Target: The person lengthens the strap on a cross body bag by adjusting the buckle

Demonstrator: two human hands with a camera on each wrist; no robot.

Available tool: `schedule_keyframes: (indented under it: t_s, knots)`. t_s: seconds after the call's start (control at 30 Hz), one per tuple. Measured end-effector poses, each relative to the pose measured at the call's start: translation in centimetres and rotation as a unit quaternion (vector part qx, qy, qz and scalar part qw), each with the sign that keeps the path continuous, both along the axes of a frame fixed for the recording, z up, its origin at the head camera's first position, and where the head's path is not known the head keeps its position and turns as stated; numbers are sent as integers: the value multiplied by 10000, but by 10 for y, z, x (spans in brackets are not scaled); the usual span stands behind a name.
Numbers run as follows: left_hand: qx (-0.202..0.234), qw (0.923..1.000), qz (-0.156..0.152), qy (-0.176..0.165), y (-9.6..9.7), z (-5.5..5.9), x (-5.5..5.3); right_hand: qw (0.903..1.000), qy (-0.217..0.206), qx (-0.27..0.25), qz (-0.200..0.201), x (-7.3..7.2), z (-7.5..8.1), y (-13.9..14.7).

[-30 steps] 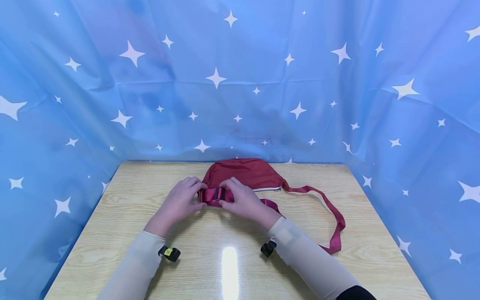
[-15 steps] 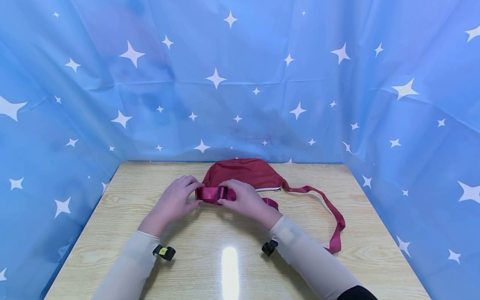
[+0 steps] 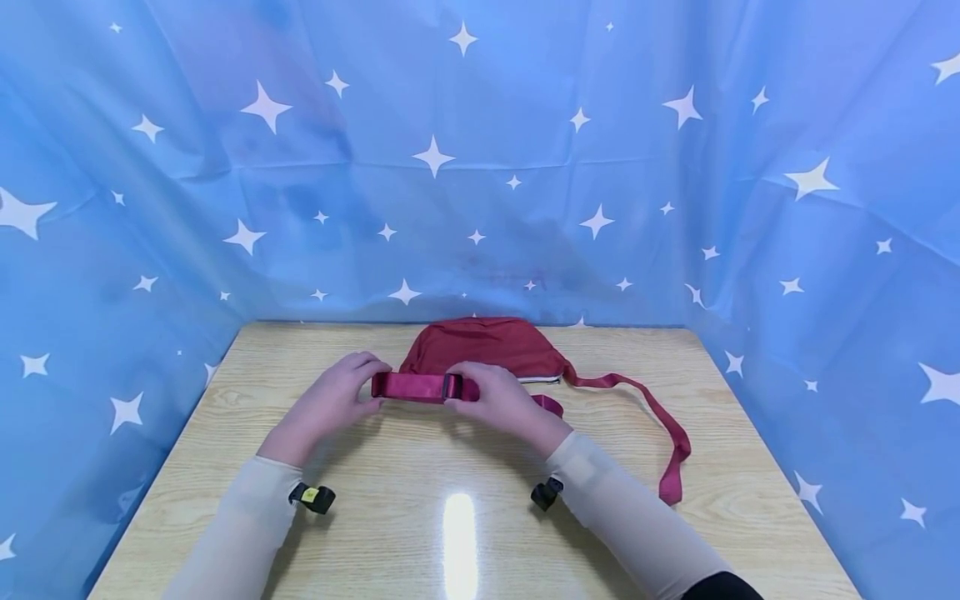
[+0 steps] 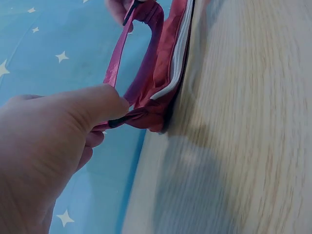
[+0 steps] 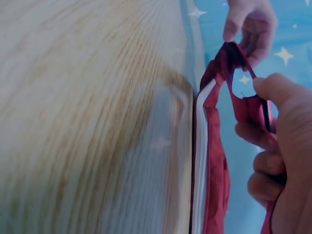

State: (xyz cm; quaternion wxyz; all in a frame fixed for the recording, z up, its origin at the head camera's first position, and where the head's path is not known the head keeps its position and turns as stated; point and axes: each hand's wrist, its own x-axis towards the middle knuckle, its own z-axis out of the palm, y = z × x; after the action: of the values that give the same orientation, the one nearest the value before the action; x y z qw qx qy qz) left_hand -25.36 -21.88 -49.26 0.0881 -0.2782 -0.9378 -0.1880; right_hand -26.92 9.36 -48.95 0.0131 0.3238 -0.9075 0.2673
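A dark red waist bag (image 3: 480, 346) lies at the far side of the table, a white zip along its near edge. Its strap (image 3: 412, 386) is stretched between both hands in front of the bag. My left hand (image 3: 330, 404) pinches the strap's left end between thumb and fingers, where a dark ring (image 4: 117, 122) shows under the thumb. At the black slider buckle (image 3: 452, 387), my right hand (image 3: 502, 404) pinches the strap with the thumb in front. In the right wrist view the strap forms a raised loop (image 5: 248, 109) between the hands.
More strap (image 3: 663, 421) curves from the bag's right end across the wood-grain table (image 3: 405, 517). Behind and at both sides hangs a blue curtain (image 3: 525, 208) with white stars. Small black cameras (image 3: 311, 497) sit on the wrists.
My left hand has moved left with its end of the strap, and the stretch between it and the slider buckle has grown longer. The right hand has shifted slightly right; the bag has hardly moved.
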Motion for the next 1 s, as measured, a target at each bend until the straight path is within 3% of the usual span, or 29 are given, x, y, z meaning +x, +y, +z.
schedule_keyframes:
  t_s: [0.37,0.6,1.0]
  knots:
    - [-78,9993,83,-355,-8,-13,-5,9980,164,614,-20,-5,-12,-4]
    - [-311,9991,65,-297,-13,-24,-9,9938,191,1092,35,-6,-16,-9]
    - [-461,9986,-22,-254,-18,-35,-16,9911,172,1311,147,-10,-28,-7]
